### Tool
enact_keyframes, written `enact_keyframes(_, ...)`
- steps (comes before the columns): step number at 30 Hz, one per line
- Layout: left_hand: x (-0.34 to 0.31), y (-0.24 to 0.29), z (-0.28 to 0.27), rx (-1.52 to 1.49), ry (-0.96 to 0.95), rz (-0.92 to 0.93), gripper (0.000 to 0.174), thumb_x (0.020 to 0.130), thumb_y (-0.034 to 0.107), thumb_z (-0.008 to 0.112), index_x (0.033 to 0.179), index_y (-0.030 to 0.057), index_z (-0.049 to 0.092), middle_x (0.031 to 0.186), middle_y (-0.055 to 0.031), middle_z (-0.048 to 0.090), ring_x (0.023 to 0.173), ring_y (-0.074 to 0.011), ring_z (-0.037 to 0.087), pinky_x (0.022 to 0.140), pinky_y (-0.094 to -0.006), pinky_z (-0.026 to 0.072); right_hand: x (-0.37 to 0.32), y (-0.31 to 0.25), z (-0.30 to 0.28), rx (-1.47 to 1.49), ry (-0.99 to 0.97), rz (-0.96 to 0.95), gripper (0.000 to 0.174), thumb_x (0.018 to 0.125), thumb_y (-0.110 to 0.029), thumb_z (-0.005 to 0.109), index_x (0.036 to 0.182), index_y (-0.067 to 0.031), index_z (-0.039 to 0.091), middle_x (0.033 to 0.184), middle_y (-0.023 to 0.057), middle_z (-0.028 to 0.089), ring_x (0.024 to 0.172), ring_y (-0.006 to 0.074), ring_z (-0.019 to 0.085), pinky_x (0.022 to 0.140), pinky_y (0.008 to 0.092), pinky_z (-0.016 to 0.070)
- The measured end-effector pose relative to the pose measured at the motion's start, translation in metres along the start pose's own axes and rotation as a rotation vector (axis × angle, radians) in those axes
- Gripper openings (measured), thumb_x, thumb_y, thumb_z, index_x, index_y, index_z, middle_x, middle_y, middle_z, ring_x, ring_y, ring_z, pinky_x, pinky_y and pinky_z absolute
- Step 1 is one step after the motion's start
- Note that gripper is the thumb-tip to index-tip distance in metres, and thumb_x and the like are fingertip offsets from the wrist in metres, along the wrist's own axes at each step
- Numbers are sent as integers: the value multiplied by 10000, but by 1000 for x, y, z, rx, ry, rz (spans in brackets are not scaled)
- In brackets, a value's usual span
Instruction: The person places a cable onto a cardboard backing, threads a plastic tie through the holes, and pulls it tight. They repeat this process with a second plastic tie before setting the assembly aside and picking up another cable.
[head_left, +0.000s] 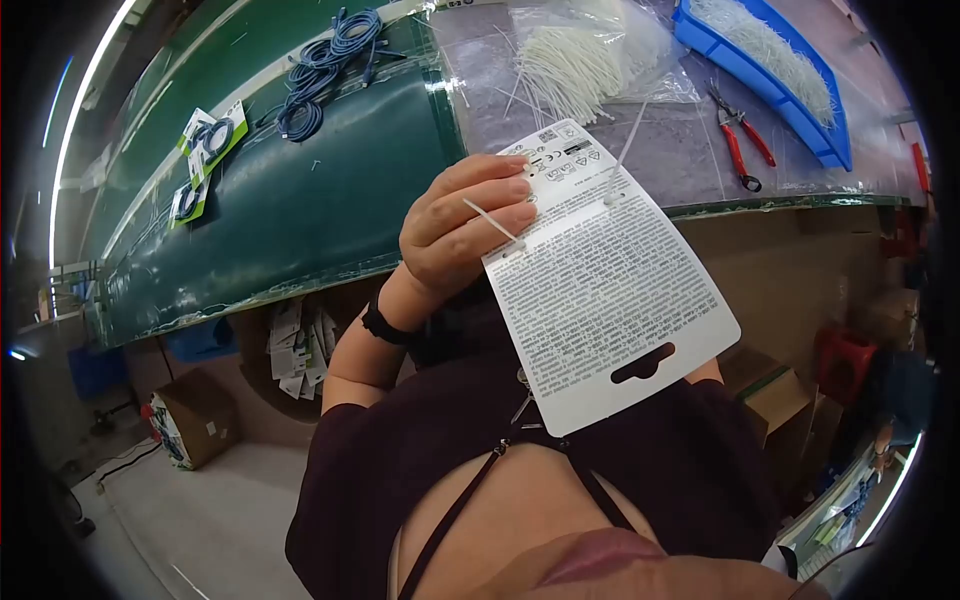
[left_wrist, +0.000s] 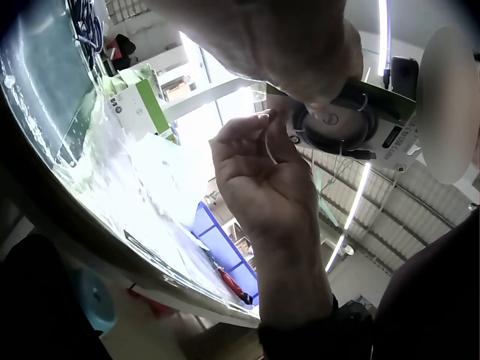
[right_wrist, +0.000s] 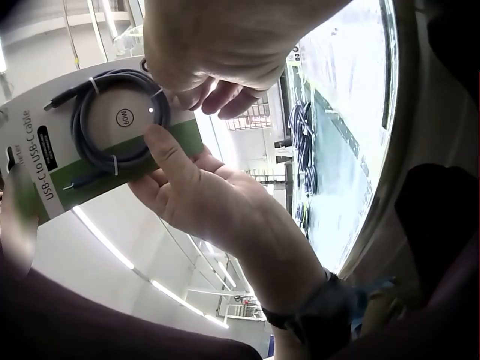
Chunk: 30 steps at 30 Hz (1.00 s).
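Note:
My left hand [head_left: 465,220] grips a white printed card [head_left: 610,300] by its edge, fingers on the text side. On the card's other face a dark coiled USB-C cable [right_wrist: 81,127] lies under the left thumb [right_wrist: 171,154]. White cable ties hold the coil; one tie [head_left: 630,145] sticks up through the card, and another tie [head_left: 490,220] stands out beside the left fingers. Behind the card in the head view, my right hand [left_wrist: 262,187] is hidden. In the left wrist view its thumb and fingertips pinch a thin white tie [left_wrist: 271,147] beside the card.
On the bench lie blue cable coils [head_left: 325,70], carded cables [head_left: 210,150], a pile of white ties [head_left: 570,75] and red-handled cutters [head_left: 735,135]. A blue bin [head_left: 830,140] stands at the right. Cardboard boxes [head_left: 205,420] sit below the bench edge.

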<state>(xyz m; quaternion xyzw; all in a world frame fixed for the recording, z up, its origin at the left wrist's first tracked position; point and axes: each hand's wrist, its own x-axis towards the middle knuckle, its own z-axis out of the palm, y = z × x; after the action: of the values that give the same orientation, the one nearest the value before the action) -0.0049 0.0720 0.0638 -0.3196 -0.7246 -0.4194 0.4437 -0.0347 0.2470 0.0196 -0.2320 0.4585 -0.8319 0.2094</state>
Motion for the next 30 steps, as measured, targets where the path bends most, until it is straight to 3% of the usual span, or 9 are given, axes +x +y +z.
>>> enact_keyframes(18,3,-4,2,-19,4,-14,314,704,54,759,983,16,620,990,-106,641,911,-330,664,798,-396,561,-10,-3,-4,58,83,-24,223,917,-67,561,1127,-5,520,1122,98,568,1036,164,563,876,314,485)
enact_keyframes(22,-2,-6,-4,-23,-2,-42,286,720,11,752,973,10,617,935,-113,644,820,-270,669,734,-323,551,-4,-3,4,80,96,-23,226,919,-63,559,1134,-4,520,1128,100,568,1031,162,564,878,314,485)
enact_keyframes(23,-6,-2,-5,42,28,-226,274,735,-3,742,976,8,612,925,-106,645,793,-233,657,711,-301,537,-1,-3,5,81,96,-19,226,919,-63,559,1134,-4,520,1128,100,568,1031,162,564,878,314,485)
enact_keyframes(25,-11,5,-5,169,90,-593,252,765,-30,722,984,4,603,905,-93,648,741,-161,633,666,-259,510,12,-4,6,-77,-12,-218,206,868,3,604,1071,-2,567,1089,101,592,958,154,587,810,291,499)
enact_keyframes(27,-12,4,-1,75,135,-684,248,781,-31,708,999,1,595,910,-80,648,739,-134,615,660,-248,497,18,-10,6,-157,-68,-317,204,843,36,626,1040,-1,591,1069,101,604,922,150,599,775,279,506)
enact_keyframes(29,-12,0,3,-114,226,-859,240,814,-34,680,1030,-4,580,920,-55,646,737,-81,579,647,-227,471,20,-21,3,-529,-38,-401,158,833,56,636,979,4,603,998,99,611,899,169,604,786,286,508)
enact_keyframes(30,-12,-3,4,-111,233,-860,240,814,-34,680,1030,-4,580,920,-55,646,737,-81,579,647,-227,471,23,-25,3,-714,-25,-441,138,828,66,642,948,7,609,962,97,614,888,179,607,791,289,509)
